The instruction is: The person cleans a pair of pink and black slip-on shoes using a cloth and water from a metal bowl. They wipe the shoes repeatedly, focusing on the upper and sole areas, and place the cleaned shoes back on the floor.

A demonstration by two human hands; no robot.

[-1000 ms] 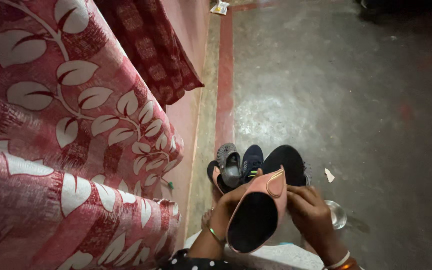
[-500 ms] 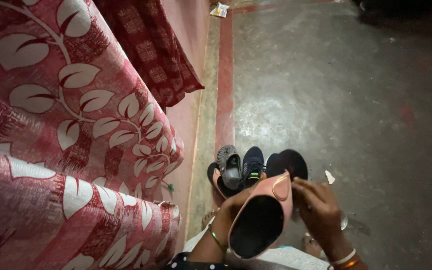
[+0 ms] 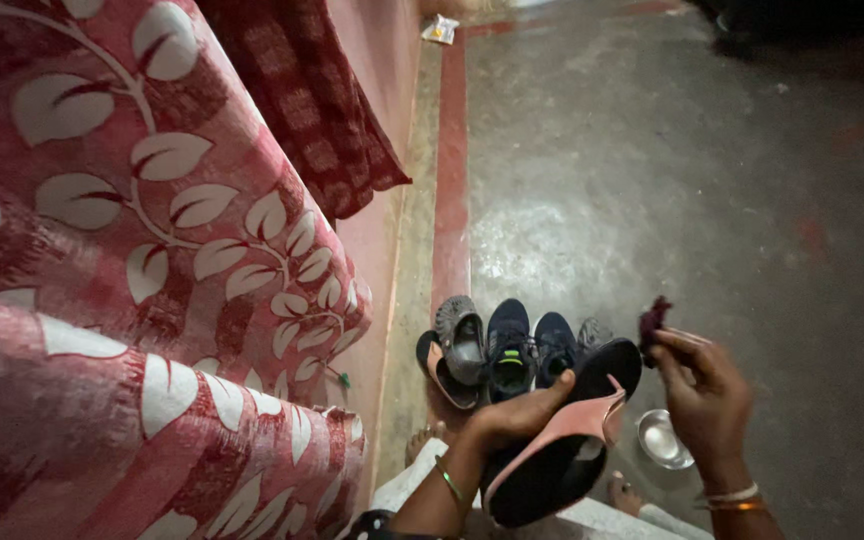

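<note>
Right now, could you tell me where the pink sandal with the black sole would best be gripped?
Probably at its narrow middle, from the side edge. The pink sandal lies tilted, black sole up, and the left hand already clasps it there from the left. The right hand is apart from it, pinching a small dark scrap.

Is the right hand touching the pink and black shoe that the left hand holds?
Apart. In the head view, the right hand pinches a small dark scrap, with floor visible between it and the shoe.
</note>
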